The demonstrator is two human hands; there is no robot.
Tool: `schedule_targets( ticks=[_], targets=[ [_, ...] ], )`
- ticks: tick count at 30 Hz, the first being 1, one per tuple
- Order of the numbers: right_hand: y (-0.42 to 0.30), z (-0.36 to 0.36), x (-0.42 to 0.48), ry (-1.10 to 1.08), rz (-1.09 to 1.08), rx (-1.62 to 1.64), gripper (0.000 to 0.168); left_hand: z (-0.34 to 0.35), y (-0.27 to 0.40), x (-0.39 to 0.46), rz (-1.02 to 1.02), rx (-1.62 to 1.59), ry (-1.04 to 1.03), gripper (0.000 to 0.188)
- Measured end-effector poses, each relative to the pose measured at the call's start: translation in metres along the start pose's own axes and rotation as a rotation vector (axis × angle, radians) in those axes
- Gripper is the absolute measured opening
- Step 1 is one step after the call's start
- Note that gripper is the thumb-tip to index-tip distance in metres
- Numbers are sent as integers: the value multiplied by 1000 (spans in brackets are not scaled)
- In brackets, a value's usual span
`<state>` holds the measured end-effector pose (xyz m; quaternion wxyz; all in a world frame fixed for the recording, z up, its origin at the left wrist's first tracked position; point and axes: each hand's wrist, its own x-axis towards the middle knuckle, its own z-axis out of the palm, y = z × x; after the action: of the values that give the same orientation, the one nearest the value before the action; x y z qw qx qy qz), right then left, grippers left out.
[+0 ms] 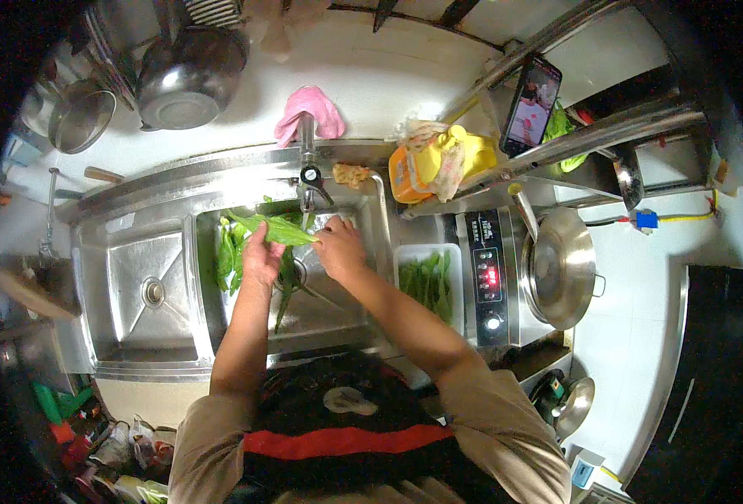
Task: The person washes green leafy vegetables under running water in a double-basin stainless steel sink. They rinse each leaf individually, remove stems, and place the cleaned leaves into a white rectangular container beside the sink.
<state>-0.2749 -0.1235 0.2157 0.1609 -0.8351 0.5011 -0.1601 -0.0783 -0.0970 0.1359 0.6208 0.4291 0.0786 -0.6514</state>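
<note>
Both my hands are over the right basin (340, 315) of a stainless steel double sink. A long green leafy vegetable (280, 230) stretches between them, just under the tap (308, 173). My left hand (263, 258) grips its broad leafy part, the thumb lying on top. My right hand (341, 249) pinches its narrow end at the right with bent fingers. Beneath my left hand, more green leaves (226, 261) lie at the left side of the basin. Dark narrow leaves (285, 293) hang down near the drain, partly hidden by my hand.
A white plastic tub (431, 283) of green leaves stands right of the sink, beside an induction cooker (488, 277) bearing a wok (563, 268). A pink cloth (311, 113) drapes over the tap. Yellow containers (450, 154) and a phone (530, 104) are at the upper right.
</note>
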Motion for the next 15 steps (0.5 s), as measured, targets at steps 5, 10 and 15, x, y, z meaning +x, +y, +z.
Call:
schedule_targets(
  ticks=[5, 10, 15],
  targets=[
    [13, -12, -26, -83, 45, 176, 16, -59, 35, 41, 87, -22, 85, 23],
    [26, -32, -66, -186, 191, 288, 23, -71, 48, 31, 362, 203, 438, 21],
    [35, -26, -103, -162, 228, 298, 23, -48, -6, -9, 926, 1184, 117, 30]
  ],
)
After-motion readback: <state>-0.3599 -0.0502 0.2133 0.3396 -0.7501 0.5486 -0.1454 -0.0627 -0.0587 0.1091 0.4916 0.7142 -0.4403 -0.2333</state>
